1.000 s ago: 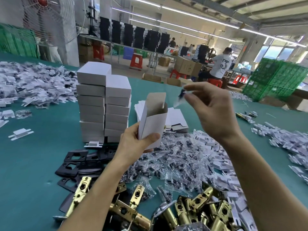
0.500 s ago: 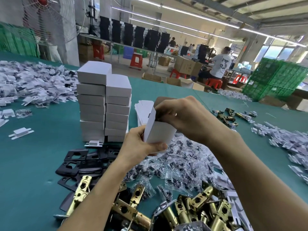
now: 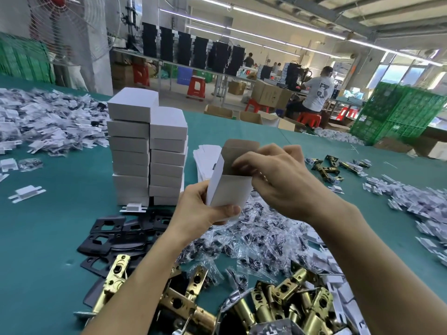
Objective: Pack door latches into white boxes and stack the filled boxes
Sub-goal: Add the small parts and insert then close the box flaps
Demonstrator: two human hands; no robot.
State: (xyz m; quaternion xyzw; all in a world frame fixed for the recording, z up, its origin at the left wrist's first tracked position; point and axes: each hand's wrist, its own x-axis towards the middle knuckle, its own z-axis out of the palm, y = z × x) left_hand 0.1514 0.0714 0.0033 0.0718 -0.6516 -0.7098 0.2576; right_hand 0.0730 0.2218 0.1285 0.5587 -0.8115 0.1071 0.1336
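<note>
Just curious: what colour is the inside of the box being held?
Plain brownish-grey cardboard inside the white box, seen best in the head view.

A factory hall with ceiling strip lights, bright windows, red stools.

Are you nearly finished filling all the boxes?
Not nearly. Two stacks of closed boxes stand done. The left hand holds one open box while the right hand reaches into its top. Lots of brass latches and a pile of flat boxes wait on the table.
</note>
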